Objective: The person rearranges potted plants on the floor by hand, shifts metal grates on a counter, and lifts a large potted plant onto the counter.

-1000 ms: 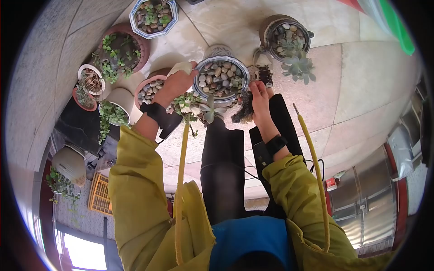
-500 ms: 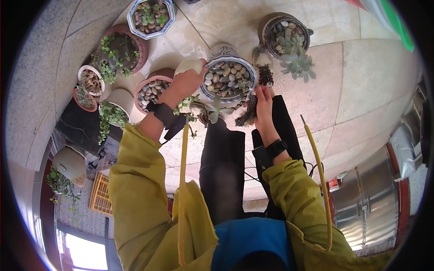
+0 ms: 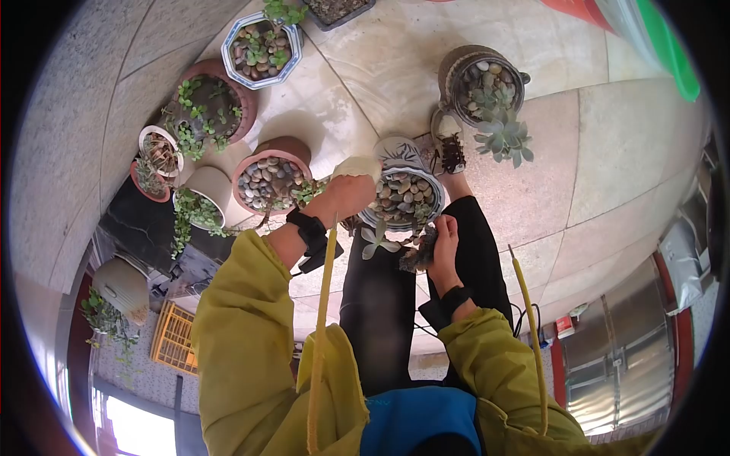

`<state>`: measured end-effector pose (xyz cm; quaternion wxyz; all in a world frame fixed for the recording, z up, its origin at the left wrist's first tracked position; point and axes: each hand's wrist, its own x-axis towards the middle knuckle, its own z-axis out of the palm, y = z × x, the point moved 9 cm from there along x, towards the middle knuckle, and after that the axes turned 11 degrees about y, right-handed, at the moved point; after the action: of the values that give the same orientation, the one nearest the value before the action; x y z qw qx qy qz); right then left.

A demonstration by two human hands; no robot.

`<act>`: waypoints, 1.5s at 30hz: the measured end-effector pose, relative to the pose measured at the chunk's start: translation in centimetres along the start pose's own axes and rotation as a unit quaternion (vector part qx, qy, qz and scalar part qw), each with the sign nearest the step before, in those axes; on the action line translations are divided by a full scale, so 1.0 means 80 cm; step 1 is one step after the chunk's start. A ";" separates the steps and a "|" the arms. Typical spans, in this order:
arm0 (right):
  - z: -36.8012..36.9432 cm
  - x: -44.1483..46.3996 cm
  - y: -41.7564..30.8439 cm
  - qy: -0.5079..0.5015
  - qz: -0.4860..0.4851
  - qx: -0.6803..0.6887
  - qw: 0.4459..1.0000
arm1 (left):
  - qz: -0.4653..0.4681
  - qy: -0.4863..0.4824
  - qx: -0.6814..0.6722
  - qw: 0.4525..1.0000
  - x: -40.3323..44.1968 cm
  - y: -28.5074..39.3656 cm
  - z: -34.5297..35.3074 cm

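A round blue-and-white pot point(image 3: 401, 153) full of pebbles point(image 3: 407, 194) sits between my feet, its patterned outer wall showing on the far side. A pale green succulent point(image 3: 378, 240) hangs over its near edge. My left hand point(image 3: 346, 199) is at the pot's left rim, fingers curled round a crumpled, cream-coloured, cloth-like thing point(image 3: 356, 167). At the right rim, my right hand point(image 3: 443, 247) is closed on a dark, fuzzy clump point(image 3: 415, 257); whether it is rag or plant matter is unclear. Left fingertips are partly hidden.
Left of the pot stand a terracotta pot point(image 3: 303, 152) with pebbles, a white pot point(image 3: 199, 181) and a larger reddish planter point(image 3: 247, 99). An octagonal pot point(image 3: 296, 64) is farther back. A brown pot point(image 3: 450, 76) with a succulent stands right, beyond my shoe point(image 3: 454, 148).
The floor and pots sit lower in the view. The pebble pot shows more of its outer wall, and both hands stay at its rim with their things still held.
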<state>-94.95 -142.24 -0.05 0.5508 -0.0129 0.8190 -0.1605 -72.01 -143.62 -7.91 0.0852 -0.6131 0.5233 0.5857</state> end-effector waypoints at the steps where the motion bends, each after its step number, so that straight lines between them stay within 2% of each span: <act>1: -0.002 -0.003 0.004 0.004 0.007 0.006 1.000 | 0.000 -0.001 0.000 1.000 -0.002 0.001 -0.001; 4: -0.003 -0.006 0.013 0.004 0.028 -0.005 1.000 | -0.005 -0.014 0.022 1.000 -0.009 -0.001 -0.007; 7: 0.004 -0.005 0.013 0.011 0.037 -0.021 0.999 | -0.057 0.005 0.000 0.998 -0.009 -0.008 -0.035; 9: 0.026 -0.001 -0.013 0.004 0.011 0.001 1.000 | -0.046 0.056 0.018 0.997 -0.003 -0.005 -0.077; 10: 0.037 -0.001 -0.025 -0.002 0.001 0.002 1.000 | -0.052 0.052 0.015 0.997 -0.007 0.000 -0.094; 12: 0.059 0.002 -0.044 -0.021 -0.023 0.012 0.999 | -0.067 0.112 -0.047 0.990 -0.011 0.013 -0.141; 16: 0.098 0.022 -0.066 -0.053 -0.041 0.021 0.998 | -0.057 0.163 -0.033 0.984 0.001 0.004 -0.175; 18: 0.110 0.029 -0.084 -0.029 -0.075 0.011 0.997 | -0.047 0.213 -0.041 0.975 0.005 -0.001 -0.196; 19: 0.116 0.029 -0.089 -0.036 -0.075 0.005 0.997 | -0.054 0.217 -0.045 0.974 0.005 -0.003 -0.205; 21: 0.126 0.030 -0.104 -0.038 -0.093 0.003 0.995 | -0.072 0.139 -0.016 0.987 0.008 -0.008 -0.204; 23: 0.129 0.038 -0.104 -0.066 -0.091 -0.004 0.994 | -0.010 0.132 0.066 0.989 0.023 -0.018 -0.181; 24: 0.131 0.039 -0.107 -0.066 -0.103 -0.020 0.992 | -0.062 0.150 -0.003 0.987 0.017 -0.022 -0.187; 25: 0.130 0.039 -0.106 -0.055 -0.098 -0.020 0.993 | -0.078 0.236 -0.107 0.963 0.006 -0.018 -0.204; 27: 0.127 0.040 -0.104 -0.089 -0.083 -0.004 0.992 | -0.070 0.205 -0.088 0.972 0.001 -0.013 -0.202; 29: 0.116 0.038 -0.109 -0.067 -0.089 -0.028 0.993 | -0.079 0.206 -0.100 0.970 -0.023 -0.001 -0.214; 31: 0.102 0.016 -0.119 -0.045 -0.116 -0.073 0.990 | -0.156 0.269 -0.194 0.930 -0.058 -0.002 -0.228; 35: 0.084 -0.059 -0.123 -0.042 -0.139 -0.127 0.981 | -0.143 0.359 -0.221 0.896 -0.117 0.027 -0.226; 36: 0.080 -0.077 -0.118 -0.051 -0.145 -0.147 0.977 | -0.107 0.502 -0.235 0.825 -0.145 0.037 -0.234; 37: 0.079 -0.102 -0.114 -0.058 -0.151 -0.169 0.972 | -0.073 0.633 -0.240 0.732 -0.197 0.049 -0.242; 39: 0.081 -0.167 -0.106 -0.084 -0.156 -0.206 0.962 | -0.159 0.526 -0.421 0.722 -0.226 0.055 -0.206; 41: 0.077 -0.201 -0.092 -0.102 -0.153 -0.229 0.956 | -0.165 0.530 -0.449 0.700 -0.247 0.055 -0.195; 43: 0.063 -0.245 -0.073 -0.150 -0.171 -0.286 0.931 | -0.113 0.704 -0.373 0.593 -0.368 0.082 -0.198; 45: 0.052 -0.294 -0.056 -0.172 -0.170 -0.311 0.919 | -0.112 0.693 -0.410 0.582 -0.440 0.086 -0.164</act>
<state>-82.65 -142.88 20.91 0.6161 -0.3497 0.7057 0.0160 -60.63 -136.98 27.98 -0.4988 -0.8565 0.0544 0.1212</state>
